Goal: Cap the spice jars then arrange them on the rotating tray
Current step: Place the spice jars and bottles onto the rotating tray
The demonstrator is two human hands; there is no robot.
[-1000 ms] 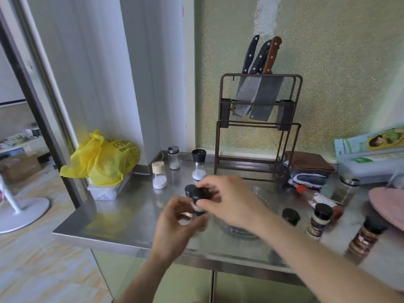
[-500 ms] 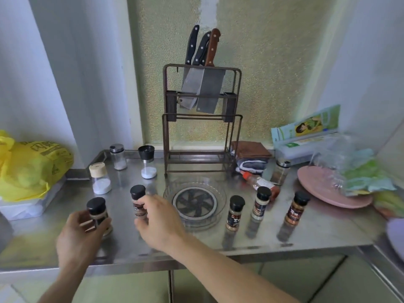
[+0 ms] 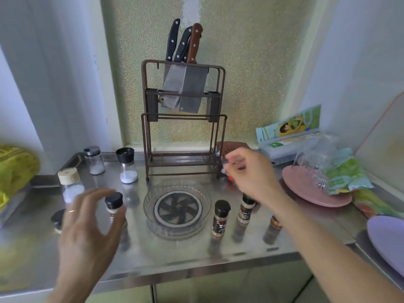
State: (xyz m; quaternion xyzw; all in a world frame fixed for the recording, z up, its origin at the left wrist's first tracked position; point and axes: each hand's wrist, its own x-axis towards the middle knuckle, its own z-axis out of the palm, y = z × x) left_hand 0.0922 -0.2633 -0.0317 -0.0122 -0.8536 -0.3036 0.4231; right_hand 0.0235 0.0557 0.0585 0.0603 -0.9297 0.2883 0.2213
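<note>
A clear rotating tray [image 3: 149, 201] with a black pinwheel centre sits mid-counter with nothing on it. Left of it stands a black-capped spice jar [image 3: 113, 204]. My left hand [image 3: 87, 226] hovers open beside that jar, fingers spread, touching nothing. It partly hides another black-capped jar [image 3: 57, 220]. Right of the tray stand two capped jars [image 3: 220, 217] [image 3: 246, 210]. A third jar [image 3: 273, 226] shows behind my forearm. My right hand [image 3: 251, 173] is raised at the back right, above a red-capped bottle [image 3: 230, 178]. Its curled fingers are blurred.
A knife rack [image 3: 183, 119] stands behind the tray. Three shakers with white powder [image 3: 94, 159] [image 3: 127, 166] [image 3: 70, 185] are at the back left, beside a yellow bag [image 3: 15, 167]. At right lie a pink plate [image 3: 306, 191], a bag of greens [image 3: 345, 176] and a purple plate [image 3: 387, 241].
My left hand let go of the far-left jar and lifted open. My right hand left the second jar and swung right and back, over the red-capped bottle.
</note>
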